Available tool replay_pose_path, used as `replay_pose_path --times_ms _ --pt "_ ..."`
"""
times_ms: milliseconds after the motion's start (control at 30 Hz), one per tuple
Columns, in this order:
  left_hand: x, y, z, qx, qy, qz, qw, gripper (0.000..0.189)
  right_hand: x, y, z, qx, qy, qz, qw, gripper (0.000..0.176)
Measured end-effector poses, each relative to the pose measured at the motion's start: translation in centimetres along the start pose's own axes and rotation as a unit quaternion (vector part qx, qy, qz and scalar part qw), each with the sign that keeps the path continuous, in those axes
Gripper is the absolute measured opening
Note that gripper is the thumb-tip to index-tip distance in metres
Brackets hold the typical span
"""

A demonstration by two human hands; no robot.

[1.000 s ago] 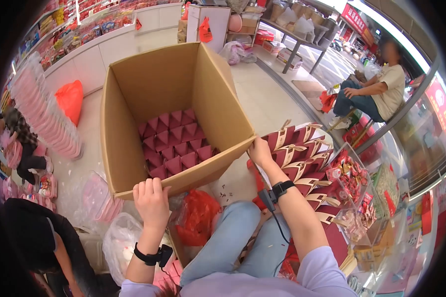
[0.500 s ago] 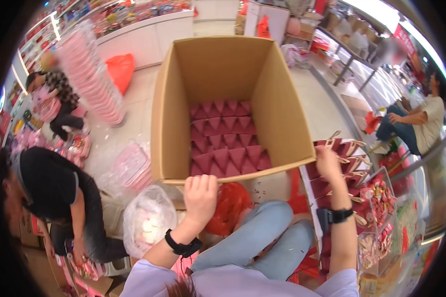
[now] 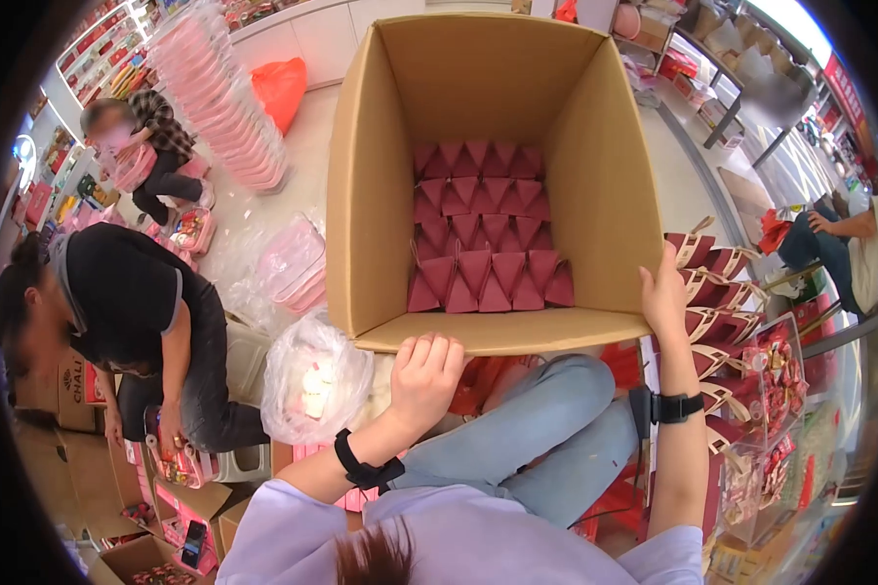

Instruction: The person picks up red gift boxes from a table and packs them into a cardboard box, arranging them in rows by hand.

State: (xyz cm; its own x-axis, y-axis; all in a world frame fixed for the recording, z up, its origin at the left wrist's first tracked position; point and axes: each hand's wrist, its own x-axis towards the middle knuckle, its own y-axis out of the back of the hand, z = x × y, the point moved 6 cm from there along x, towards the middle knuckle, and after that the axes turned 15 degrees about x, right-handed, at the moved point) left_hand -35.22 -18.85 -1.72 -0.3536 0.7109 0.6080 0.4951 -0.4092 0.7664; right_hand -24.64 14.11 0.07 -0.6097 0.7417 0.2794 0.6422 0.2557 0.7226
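A large, open-topped cardboard box (image 3: pixel 498 78) stands in front of my knees. On its floor sit several rows of dark red, pointed paper boxes (image 3: pixel 493 278). My left hand (image 3: pixel 427 378) is closed over the near rim, fingers curled across the edge. At the near right corner, my right hand (image 3: pixel 664 297) grips the side wall with the thumb at the rim; some of its fingers are hidden outside the wall. Beside that hand, dark red gift bags with pale ribbon handles (image 3: pixel 717 327) stand in rows.
A clear plastic bag with white items (image 3: pixel 312 380) lies left of my legs. A co-worker in black (image 3: pixel 117 302) sits on the left, another person (image 3: pixel 151 146) behind. Stacked pink baskets (image 3: pixel 219 107) rise at the back left. Clear bins of red packets (image 3: pixel 776 375) stand right.
The view has shifted, so box and surroundings sit differently in the frame. My right hand has moved from the near corner slightly along the right wall. My left hand still holds the near rim.
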Motion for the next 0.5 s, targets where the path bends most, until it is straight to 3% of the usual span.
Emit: replay_pose_path --times_ms 167,233,300,367,433,500 --pt "1.0 2.6 -1.1 -0.054 -0.049 -0.076 0.994 0.039 -3.1 0.6 -0.5 0.066 0.025 0.002 0.997 0.042" --pt "2.2 2.8 -2.5 -0.162 -0.065 -0.215 0.961 0.042 -3.9 0.6 -0.8 0.069 0.022 0.003 0.997 0.041" --pt "5.0 3.9 -5.0 -0.264 0.021 -0.268 0.926 0.038 -4.5 0.6 -1.0 0.081 0.019 0.014 0.996 0.042" --pt "8.5 5.4 -8.4 -0.238 0.066 -0.080 0.966 0.033 -5.1 0.6 -1.4 0.085 0.012 0.020 0.996 0.042" --pt "11.4 5.5 -12.6 -0.215 0.179 0.002 0.960 0.032 -5.8 0.5 -1.7 0.093 0.005 0.025 0.995 0.042" --pt "13.7 2.9 -17.7 -0.225 0.276 0.061 0.932 0.044 -6.5 0.6 -1.8 0.098 0.011 0.033 0.995 0.041"
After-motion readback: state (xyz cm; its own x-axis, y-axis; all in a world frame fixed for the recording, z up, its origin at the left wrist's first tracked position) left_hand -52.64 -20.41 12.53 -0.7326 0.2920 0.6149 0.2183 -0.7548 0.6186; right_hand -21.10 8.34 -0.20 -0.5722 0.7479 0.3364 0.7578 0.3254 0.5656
